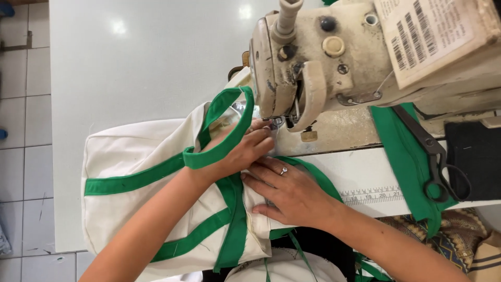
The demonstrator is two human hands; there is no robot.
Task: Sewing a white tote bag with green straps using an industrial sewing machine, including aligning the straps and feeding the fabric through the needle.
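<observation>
The widest surface seen is the pale, glossy bench (146, 62), on which ceiling lights are reflected, with tiled floor (23, 130) showing at its left edge. Over the upper right the worn, cream-coloured sewing machine (365, 57) is set, its enamel chipped and stained and a paper label stuck to its arm. Spread across the bench in front of it is the cream canvas bag (135, 151), a soft boxy shape of coarse woven cloth banded with flat green webbing; its near end is pushed up under the machine's head. A looped green handle (224, 130) stands up from the bag and arches over the left wrist. To the right a strip of green cloth (407, 156) is draped over the bench edge, and a pair of dark metal scissors (433, 156) is laid on it, beside a printed measuring strip (373, 196). The left hand (240, 151) is reached forward through the handle, its fingers curled and pressed onto the fabric close to the presser foot; its grip is narrow, pinching the bag. The right hand (292, 190), ringed on one finger, is laid flat with fingers spread, so its grip is wide, pressing down the green-trimmed seam just beside the left.
</observation>
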